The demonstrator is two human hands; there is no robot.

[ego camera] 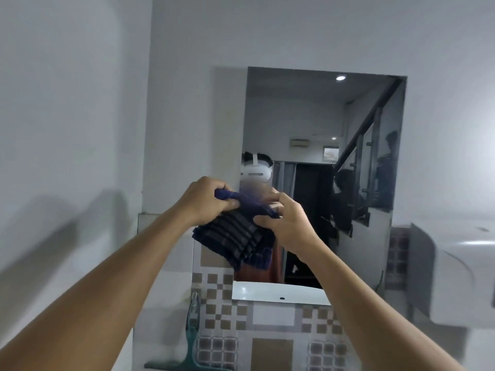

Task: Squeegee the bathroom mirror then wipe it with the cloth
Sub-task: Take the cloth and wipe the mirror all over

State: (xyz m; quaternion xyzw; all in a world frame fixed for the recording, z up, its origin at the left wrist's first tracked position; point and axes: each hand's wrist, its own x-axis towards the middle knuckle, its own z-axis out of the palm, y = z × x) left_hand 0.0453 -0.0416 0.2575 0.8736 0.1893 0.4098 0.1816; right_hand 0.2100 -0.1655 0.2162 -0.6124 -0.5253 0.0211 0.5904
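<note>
What carries the teal squeegee [192,341] is cut off by the bottom edge of my view, so I cannot tell what surface it is. The squeegee stands on its blade there, handle upward, leaning against the tiled wall [270,349] below the mirror's [321,156] lower left corner. On the right, a white basin [455,263] juts from the wall, its top blurred.

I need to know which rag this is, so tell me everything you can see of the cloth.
The cloth is dark navy with paler grey stripes and looks like soft terry. It is bunched and folded over, held up in front of the mirror. The left hand and the right hand pinch its top edge, and the rest hangs loosely below them.
</note>
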